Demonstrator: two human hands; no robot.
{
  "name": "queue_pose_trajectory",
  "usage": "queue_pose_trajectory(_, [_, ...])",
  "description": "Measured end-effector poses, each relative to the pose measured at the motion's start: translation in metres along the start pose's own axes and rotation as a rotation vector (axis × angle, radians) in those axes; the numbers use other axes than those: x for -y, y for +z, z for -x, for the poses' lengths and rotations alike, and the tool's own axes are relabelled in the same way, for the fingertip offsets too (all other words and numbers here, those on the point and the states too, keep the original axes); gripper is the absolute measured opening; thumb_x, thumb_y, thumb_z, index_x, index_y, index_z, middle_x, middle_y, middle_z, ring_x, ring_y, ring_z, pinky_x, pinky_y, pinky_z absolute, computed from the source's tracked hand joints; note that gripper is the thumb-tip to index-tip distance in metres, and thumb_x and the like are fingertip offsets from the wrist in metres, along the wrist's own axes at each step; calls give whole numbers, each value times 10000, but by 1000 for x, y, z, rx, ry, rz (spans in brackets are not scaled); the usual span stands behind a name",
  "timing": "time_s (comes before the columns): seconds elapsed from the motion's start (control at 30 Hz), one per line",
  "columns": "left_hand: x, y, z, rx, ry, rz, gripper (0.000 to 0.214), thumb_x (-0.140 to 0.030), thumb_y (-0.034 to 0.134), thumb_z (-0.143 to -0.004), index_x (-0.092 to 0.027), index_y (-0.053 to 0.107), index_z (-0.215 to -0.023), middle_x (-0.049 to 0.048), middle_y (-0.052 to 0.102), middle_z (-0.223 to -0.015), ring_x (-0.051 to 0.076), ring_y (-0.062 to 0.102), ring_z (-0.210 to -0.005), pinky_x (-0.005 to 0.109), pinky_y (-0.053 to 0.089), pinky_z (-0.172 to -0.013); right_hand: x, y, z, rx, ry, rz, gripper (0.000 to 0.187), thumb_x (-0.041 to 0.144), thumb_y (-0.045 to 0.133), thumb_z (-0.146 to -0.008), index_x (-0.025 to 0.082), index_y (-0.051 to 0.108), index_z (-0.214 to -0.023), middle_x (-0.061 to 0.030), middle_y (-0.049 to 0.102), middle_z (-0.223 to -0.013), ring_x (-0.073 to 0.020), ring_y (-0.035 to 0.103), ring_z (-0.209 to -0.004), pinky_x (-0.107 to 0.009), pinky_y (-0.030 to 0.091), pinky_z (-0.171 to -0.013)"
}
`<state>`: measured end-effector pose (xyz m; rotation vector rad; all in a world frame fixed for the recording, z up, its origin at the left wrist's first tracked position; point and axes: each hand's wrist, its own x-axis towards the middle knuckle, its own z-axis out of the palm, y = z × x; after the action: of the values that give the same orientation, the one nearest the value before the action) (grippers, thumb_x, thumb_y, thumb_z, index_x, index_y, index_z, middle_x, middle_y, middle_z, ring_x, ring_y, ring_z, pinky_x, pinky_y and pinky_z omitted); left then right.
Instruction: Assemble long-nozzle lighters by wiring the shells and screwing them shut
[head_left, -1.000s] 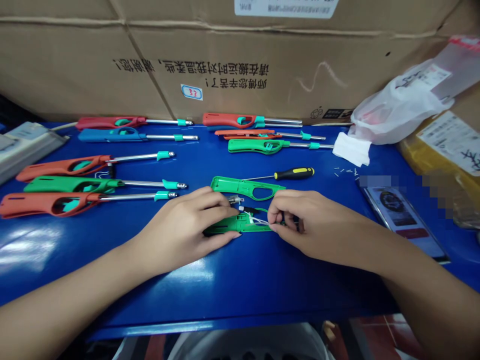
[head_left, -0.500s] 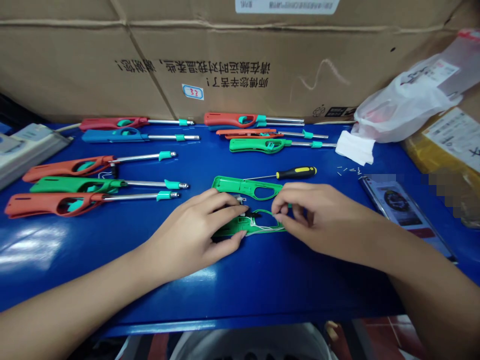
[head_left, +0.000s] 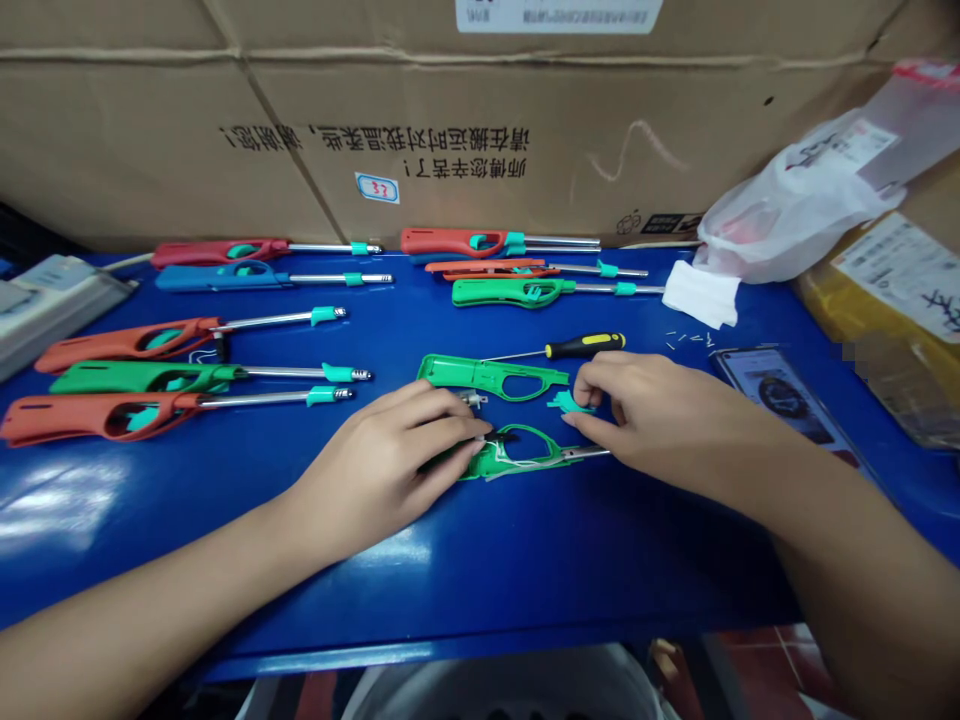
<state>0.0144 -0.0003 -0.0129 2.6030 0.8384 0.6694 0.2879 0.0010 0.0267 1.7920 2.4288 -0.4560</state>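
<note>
- Shell half (head_left: pixel 491 462), green and open, lies on the blue table (head_left: pixel 480 570) with white wires (head_left: pixel 534 464) along it and a metal rod (head_left: pixel 589 452) at its right end.
- Left hand (head_left: pixel 394 450) covers its left end, fingers close together; I cannot tell if they pinch.
- Right hand (head_left: pixel 637 410): thumb and curled fingers at a turquoise piece (head_left: pixel 564 402), grip unclear.
- 2nd green half (head_left: pixel 465 373) lies just beyond, a screwdriver (head_left: pixel 589 346) behind it.

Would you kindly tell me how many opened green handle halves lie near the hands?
2: the farther half lies beside the screwdriver; the nearer half is partly hidden by the left hand.
</note>
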Motion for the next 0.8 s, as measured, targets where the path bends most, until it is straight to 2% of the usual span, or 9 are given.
queue_pose_trajectory(0.1, [-1, -1, 0, -43, 25, 24, 187, -157, 618, -1003, -166, 736, -1148, 87, 743, -1037, 182, 666, -931, 323, 571, -838, 1, -2, 1, 44, -1, 5, 164, 242, 514, -968, 215, 576, -818, -30, 675, -959, -187, 573, -807, -320, 342, -619])
queue_pose_trajectory(0.2, [-4, -2, -1, -81, 20, 41, 177, -151, 631, -995, -154, 733, -1138, 71, 743, -968, 160, 684, -872, 281, 581, -804, 0, -3, 2, 20, -14, -42, 175, 251, 520, -975, 221, 585, -814, -15, 670, -919, -178, 559, -786, -317, 337, -606])
queue_pose_trajectory(0.33, [-6, -2, 0, -50, 11, 42, 185, -150, 618, -1000, -158, 720, -1155, 45, 748, -929, 144, 713, -825, 244, 585, -778, -2, 0, 2, -4, -99, -74, 171, 230, 515, -974, 227, 599, -825, -7, 673, -933, -174, 567, -800, -315, 347, -619])
queue_pose_trajectory(0.4, [-6, -2, 1, -43, 23, 43, 180, -142, 623, -994, -144, 720, -1146, 44, 750, -914, 146, 718, -818, 241, 585, -777, -1, 0, 2, 8, -102, -61, 160, 242, 525, -970, 232, 603, -830, -2, 674, -932, -174, 569, -794, -316, 348, -619])
queue_pose_trajectory(0.57, [-5, -1, 3, -46, 32, 56, 165, -133, 633, -984, -134, 725, -1121, 58, 761, -954, 157, 721, -860, 257, 585, -814, 3, -2, 0, -2, -17, -111, 190, 415, 565, -969, 256, 649, -908, -3, 686, -906, -197, 591, -808, -317, 366, -632])
queue_pose_trajectory(0.7, [-4, 0, 2, -55, 22, 72, 138, -140, 644, -976, -141, 741, -1074, 58, 767, -947, 160, 726, -864, 263, 590, -819, 4, 3, -6, -16, -14, -216, 160, 363, 564, -979, 254, 663, -1041, -2, 694, -881, -182, 604, -771, -316, 389, -649])
queue_pose_trajectory(0.8, [-4, 1, 2, -70, 14, 86, 141, -149, 640, -979, -161, 749, -1069, 56, 773, -960, 159, 736, -880, 262, 599, -833, 3, 7, -7, -9, -59, -224, 105, 318, 606, -953, 257, 664, -1016, 3, 699, -887, -174, 601, -759, -304, 378, -621])
